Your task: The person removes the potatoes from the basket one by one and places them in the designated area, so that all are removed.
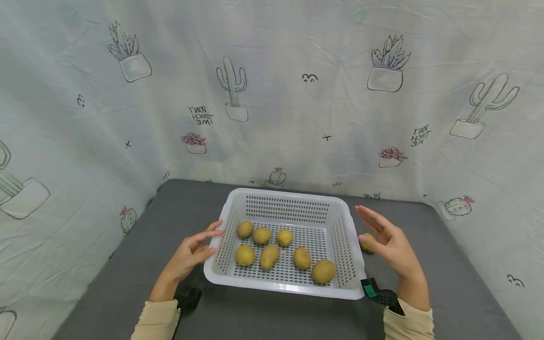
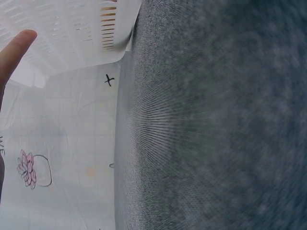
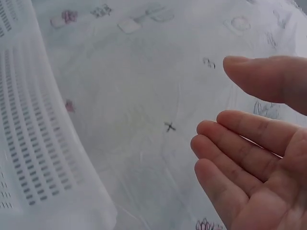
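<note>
A white perforated plastic basket (image 1: 280, 286) sits on the dark table with several potatoes (image 1: 269, 257) spread over its bottom. Beside its left rim is my left hand (image 1: 191, 255), fingers loosely extended, the fingertips at the rim. In the left wrist view a single straight finger (image 2: 18, 50) shows in front of the slotted wall. To the right of the basket, apart from it, my right hand (image 1: 393, 245) is held with its palm toward the basket. Nothing lies between its thumb and fingers in the right wrist view. A round yellowish thing (image 1: 367, 243), partly hidden by the right thumb, lies outside the basket.
The grey table (image 1: 272, 316) extends on all sides of the basket. Behind it and at both sides hangs a pale curtain (image 1: 272, 94) printed with cacti and potted plants. A black strap with a small device (image 1: 380, 295) is worn on the right wrist.
</note>
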{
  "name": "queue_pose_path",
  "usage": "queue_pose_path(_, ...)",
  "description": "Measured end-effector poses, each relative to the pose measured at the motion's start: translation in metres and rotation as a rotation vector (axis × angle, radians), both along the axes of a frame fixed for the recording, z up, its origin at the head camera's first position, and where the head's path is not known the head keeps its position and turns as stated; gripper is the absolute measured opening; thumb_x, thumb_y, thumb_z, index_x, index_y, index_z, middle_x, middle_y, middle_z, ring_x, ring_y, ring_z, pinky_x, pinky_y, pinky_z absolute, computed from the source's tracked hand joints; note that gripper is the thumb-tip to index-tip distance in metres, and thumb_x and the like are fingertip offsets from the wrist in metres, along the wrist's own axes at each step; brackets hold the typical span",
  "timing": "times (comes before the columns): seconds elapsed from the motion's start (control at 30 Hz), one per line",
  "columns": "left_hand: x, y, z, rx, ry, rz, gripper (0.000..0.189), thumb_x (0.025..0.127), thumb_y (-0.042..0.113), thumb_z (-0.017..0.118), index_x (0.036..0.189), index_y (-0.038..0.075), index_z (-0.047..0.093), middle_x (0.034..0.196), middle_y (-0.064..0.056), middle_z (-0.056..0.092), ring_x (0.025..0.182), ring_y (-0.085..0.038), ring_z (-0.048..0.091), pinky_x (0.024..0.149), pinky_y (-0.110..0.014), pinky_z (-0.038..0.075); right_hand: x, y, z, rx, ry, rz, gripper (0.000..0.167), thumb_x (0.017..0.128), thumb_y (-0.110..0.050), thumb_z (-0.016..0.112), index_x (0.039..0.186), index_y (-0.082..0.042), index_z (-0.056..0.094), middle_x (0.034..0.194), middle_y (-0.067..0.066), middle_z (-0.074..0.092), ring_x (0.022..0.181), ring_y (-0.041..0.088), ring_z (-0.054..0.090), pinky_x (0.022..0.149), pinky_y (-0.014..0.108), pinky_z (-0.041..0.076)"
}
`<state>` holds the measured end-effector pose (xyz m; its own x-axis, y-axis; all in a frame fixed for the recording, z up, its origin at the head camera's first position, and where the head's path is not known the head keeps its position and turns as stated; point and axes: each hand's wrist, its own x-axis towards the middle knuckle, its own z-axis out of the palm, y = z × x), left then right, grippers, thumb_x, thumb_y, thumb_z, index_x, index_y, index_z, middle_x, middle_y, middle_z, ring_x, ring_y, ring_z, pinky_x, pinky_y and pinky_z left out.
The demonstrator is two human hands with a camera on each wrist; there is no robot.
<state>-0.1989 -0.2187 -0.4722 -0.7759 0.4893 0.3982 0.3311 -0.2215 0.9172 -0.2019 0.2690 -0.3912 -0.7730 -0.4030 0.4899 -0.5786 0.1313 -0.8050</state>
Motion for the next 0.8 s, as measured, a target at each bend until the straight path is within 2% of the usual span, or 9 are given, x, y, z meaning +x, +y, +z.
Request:
queue_pose_path(0.1,-0.001,0.000,0.000,0.003,0.004,0.001,0.042,0.092,-0.012,0.047,0.133,-0.018,0.038,0.158,-0.003,0.021,0.111,-0.025,0.062,0.081,-0.030,0.054,0.001,-0.006,0.001,0.034,-0.008,-0.015,0.062,0.085,0.016,0.056,0.143,0.006,0.034,0.147,0.007,0.041,0.136,0.005,0.036,0.105,0.013,0.030)
queue_pose_path(0.23,-0.001,0.000,-0.001,0.001,-0.002,0.005,0.042,0.092,-0.012,0.047,0.133,-0.018,0.038,0.157,-0.002,0.022,0.111,-0.026,0.063,0.081,-0.031,0.054,0.000,-0.015,-0.002,0.075,-0.015,-0.017,0.061,0.085,0.015,0.057,0.141,0.005,0.037,0.145,0.011,0.042,0.134,0.001,0.038,0.105,0.011,0.029)
queue_pose_path(0.57,-0.002,0.003,-0.002,0.002,-0.046,-0.007,0.043,0.093,-0.009,0.048,0.134,-0.019,0.036,0.158,-0.006,0.020,0.109,-0.030,0.063,0.080,-0.033,0.054,-0.009,-0.021,-0.012,0.090,-0.069,0.093,0.058,0.087,0.013,0.056,0.141,0.009,0.035,0.143,0.029,0.038,0.133,0.001,0.038,0.104,0.012,0.031)
queue_pose_path(0.7,0.000,0.002,-0.003,0.006,-0.051,-0.005,0.043,0.093,-0.008,0.049,0.134,-0.018,0.037,0.158,-0.004,0.021,0.109,-0.030,0.063,0.081,-0.033,0.054,-0.016,-0.027,-0.012,0.129,-0.074,0.118,0.056,0.088,0.011,0.056,0.140,0.007,0.037,0.139,0.035,0.038,0.132,0.001,0.041,0.104,0.013,0.032)
queue_pose_path(0.8,0.000,0.001,-0.001,-0.002,-0.040,0.007,0.043,0.093,-0.008,0.049,0.134,-0.017,0.038,0.158,-0.007,0.019,0.107,-0.030,0.064,0.081,-0.031,0.054,-0.023,-0.032,-0.009,0.146,-0.093,0.139,0.055,0.089,0.008,0.057,0.141,0.007,0.037,0.139,0.035,0.038,0.131,0.001,0.041,0.104,0.013,0.033)
